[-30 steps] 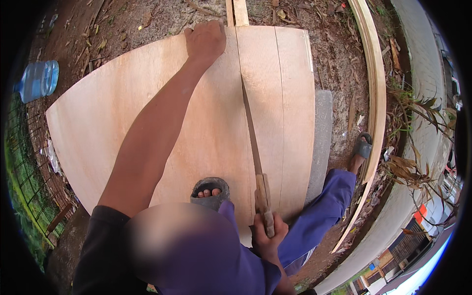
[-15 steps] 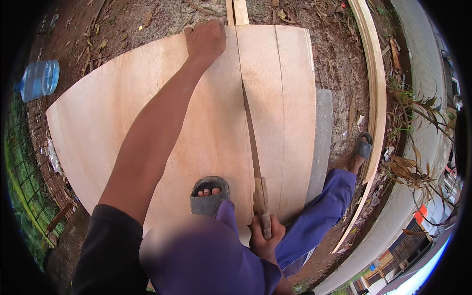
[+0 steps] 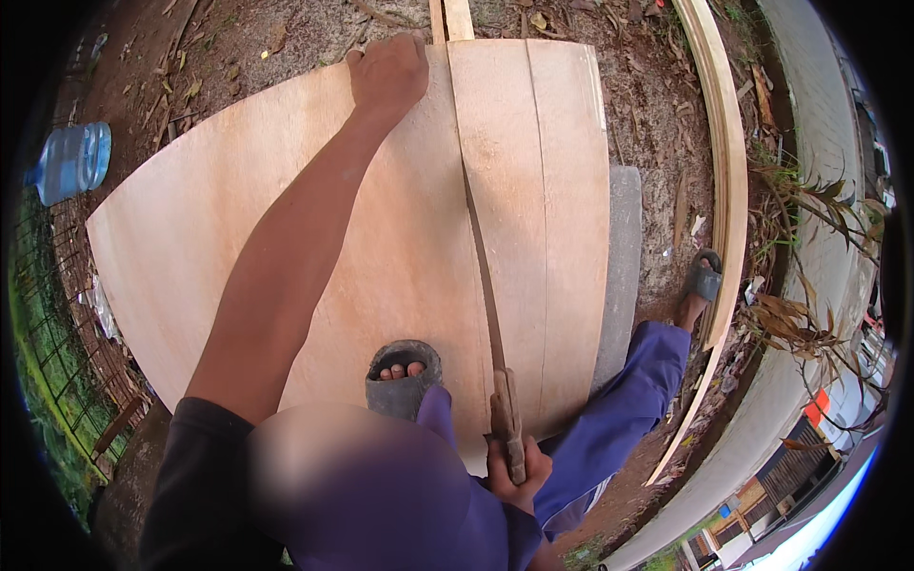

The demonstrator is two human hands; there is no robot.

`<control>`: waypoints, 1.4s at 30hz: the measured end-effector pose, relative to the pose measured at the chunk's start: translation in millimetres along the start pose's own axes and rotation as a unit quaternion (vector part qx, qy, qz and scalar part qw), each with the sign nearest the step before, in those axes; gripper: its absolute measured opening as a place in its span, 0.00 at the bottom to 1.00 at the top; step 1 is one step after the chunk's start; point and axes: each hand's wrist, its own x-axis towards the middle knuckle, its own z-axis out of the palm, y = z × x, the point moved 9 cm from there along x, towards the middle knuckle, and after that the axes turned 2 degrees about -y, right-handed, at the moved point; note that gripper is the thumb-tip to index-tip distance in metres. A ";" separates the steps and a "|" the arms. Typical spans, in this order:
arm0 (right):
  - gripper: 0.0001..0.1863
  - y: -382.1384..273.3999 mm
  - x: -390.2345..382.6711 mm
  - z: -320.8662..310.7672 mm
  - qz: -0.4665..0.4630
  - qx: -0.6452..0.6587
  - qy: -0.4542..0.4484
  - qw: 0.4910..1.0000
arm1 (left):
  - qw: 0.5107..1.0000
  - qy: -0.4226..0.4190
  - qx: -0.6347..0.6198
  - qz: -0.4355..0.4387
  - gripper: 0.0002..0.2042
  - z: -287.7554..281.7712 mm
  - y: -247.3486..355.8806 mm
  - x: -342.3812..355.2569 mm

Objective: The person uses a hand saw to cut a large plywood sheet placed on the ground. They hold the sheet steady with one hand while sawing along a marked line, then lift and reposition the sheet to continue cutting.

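Observation:
A large sheet of pale plywood (image 3: 257,190) lies in front of me. A long cut runs through it from the far edge, and a thin line parallels that cut on the right. The handsaw (image 3: 506,409) has its narrow dark blade in the cut and its wooden handle close to my body. Wrapped round that handle is my right hand (image 3: 519,474), closed. My left hand (image 3: 390,76) grips the sheet's far edge just left of the cut, its fingertips hidden over the edge. My sandalled foot (image 3: 405,378) presses on the plywood left of the saw.
Under the sheet's right side shows a grey slab (image 3: 621,257). Long timber strips (image 3: 728,190) lie at the right, beside my other foot (image 3: 705,276), and more wood pokes out beyond the far edge (image 3: 457,19). A blue water jug (image 3: 74,164) lies far left, by a wire fence (image 3: 71,381).
My right hand has drawn the saw a little way back toward me along the cut. The left hand keeps its hold on the far edge.

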 end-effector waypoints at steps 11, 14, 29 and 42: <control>0.14 -18.0 112.9 68.4 0.054 0.112 -0.010 0.992 | 1.000 -0.015 0.003 -0.007 0.25 2.5 -7.7 -3.6; 0.11 -3.6 6.0 9.1 0.000 0.007 -0.016 1.000 | 1.000 0.007 -0.004 0.006 0.24 -3.7 2.5 7.4; 0.15 -6.4 3.6 -3.0 0.010 0.040 0.007 0.999 | 1.000 0.002 0.000 0.003 0.22 -0.7 7.8 9.8; 0.16 -1.3 32.0 25.8 0.060 0.091 -0.006 0.994 | 1.000 -0.017 -0.003 -0.021 0.23 3.5 -4.8 0.3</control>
